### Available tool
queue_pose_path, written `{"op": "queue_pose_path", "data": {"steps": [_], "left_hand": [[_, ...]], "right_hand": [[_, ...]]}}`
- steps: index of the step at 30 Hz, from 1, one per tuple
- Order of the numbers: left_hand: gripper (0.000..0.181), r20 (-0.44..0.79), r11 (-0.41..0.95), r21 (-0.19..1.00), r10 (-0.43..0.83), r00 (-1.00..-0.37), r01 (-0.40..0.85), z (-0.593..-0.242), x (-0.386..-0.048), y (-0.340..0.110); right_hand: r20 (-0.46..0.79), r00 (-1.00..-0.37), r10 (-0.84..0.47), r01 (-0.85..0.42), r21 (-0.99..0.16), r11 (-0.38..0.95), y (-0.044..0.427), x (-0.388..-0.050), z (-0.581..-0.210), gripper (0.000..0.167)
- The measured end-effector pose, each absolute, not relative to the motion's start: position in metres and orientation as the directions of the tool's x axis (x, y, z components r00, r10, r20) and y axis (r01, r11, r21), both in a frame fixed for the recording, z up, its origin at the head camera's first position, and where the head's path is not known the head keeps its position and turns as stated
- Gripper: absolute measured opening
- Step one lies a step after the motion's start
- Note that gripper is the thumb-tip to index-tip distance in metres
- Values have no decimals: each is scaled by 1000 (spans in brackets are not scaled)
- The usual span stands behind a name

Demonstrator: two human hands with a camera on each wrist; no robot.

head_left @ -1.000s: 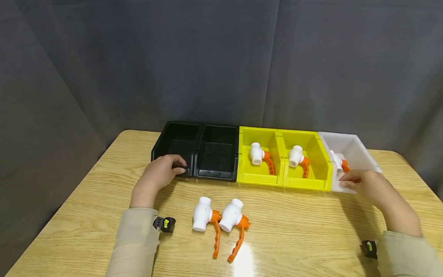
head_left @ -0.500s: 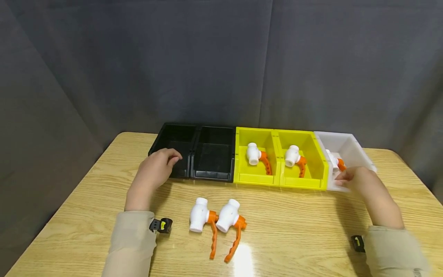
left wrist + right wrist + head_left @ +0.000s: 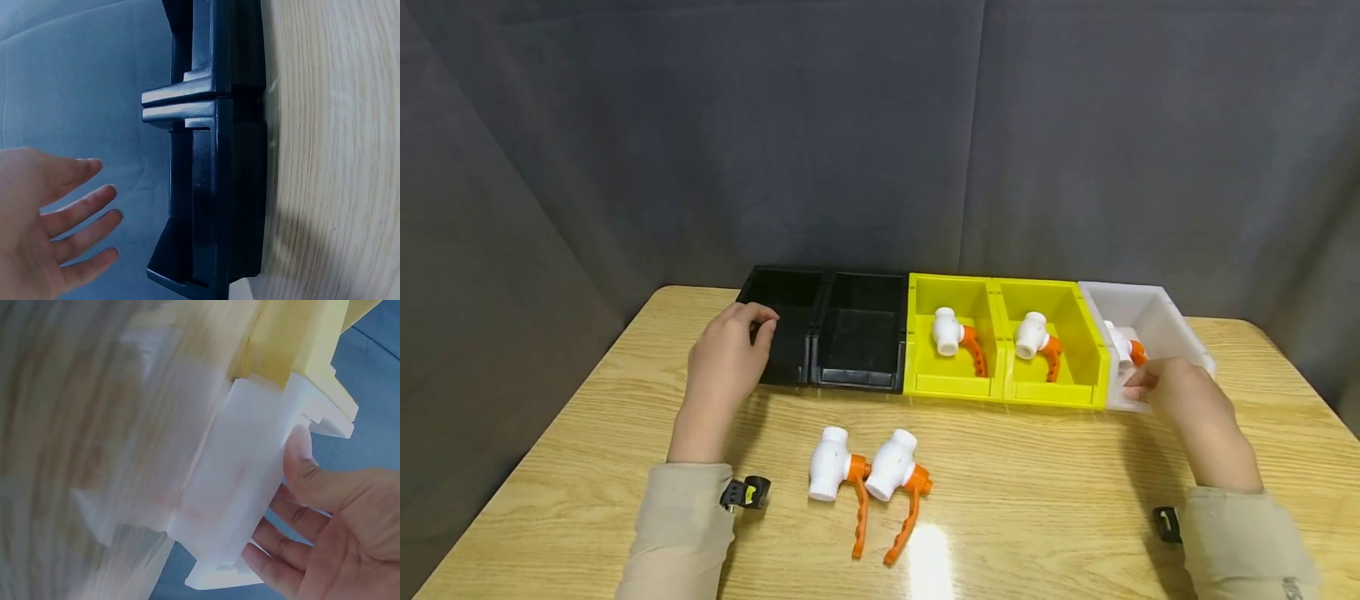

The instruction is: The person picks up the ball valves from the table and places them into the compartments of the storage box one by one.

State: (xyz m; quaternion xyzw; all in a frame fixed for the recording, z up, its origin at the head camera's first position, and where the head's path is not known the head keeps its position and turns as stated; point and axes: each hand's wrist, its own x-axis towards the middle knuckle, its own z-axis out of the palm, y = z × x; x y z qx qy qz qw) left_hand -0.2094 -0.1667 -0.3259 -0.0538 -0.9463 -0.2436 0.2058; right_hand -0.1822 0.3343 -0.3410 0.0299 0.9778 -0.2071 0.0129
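My left hand (image 3: 726,354) is raised over the left side of the leftmost black bin (image 3: 786,350); its loosely spread fingers (image 3: 84,228) hold nothing and stand apart from the bins in the left wrist view. At the front of the white bin (image 3: 1172,333) is my right hand (image 3: 1195,408), its relaxed thumb and fingers (image 3: 275,540) beside the front rim; whether they touch it I cannot tell. Inside the white bin lies a white valve with an orange handle (image 3: 1138,353), partly hidden by the bin's wall.
Two yellow bins (image 3: 955,387) stand mid-row, holding one valve (image 3: 947,332) and another valve (image 3: 1032,335). A second black bin (image 3: 861,342) adjoins them. Two more valves, left (image 3: 829,467) and right (image 3: 892,467), lie side by side on the table (image 3: 1037,500). Behind hangs a dark curtain (image 3: 775,142).
My left hand has lifted off the front edge of the leftmost black bin and moved up and left. The right hand remains by the white bin's front. The head view has shifted slightly.
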Motion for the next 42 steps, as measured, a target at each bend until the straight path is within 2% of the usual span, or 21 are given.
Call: {"op": "queue_pose_path", "data": {"steps": [7, 13, 20, 23, 30, 37, 42], "left_hand": [[18, 474, 885, 415, -12, -881, 212, -325, -206, -162], [17, 509, 904, 340, 55, -859, 260, -323, -201, -159], [15, 545, 934, 123, 219, -809, 336, -322, -197, -155], [16, 539, 926, 74, 275, -796, 370, -324, -196, -151], [17, 463, 887, 92, 364, -808, 452, -331, -186, -137], [17, 431, 872, 28, 431, -793, 489, -336, -181, -127], [15, 411, 856, 40, 455, -790, 515, -337, -175, -122]], "right_hand": [[-42, -998, 39, 52, -361, 931, 336, -181, -338, 8], [-57, -998, 27, 45, -339, 940, 339, -181, -338, 8], [-44, -999, -1, 15, -345, 938, 338, -183, -340, 7], [-38, -999, -1, 12, -348, 938, 336, -183, -340, 6], [-34, -999, 13, 24, -346, 938, 335, -184, -341, 7], [-39, -999, 15, 28, -346, 938, 336, -183, -341, 6], [-37, -999, 2, 15, -341, 940, 336, -184, -341, 6]]}}
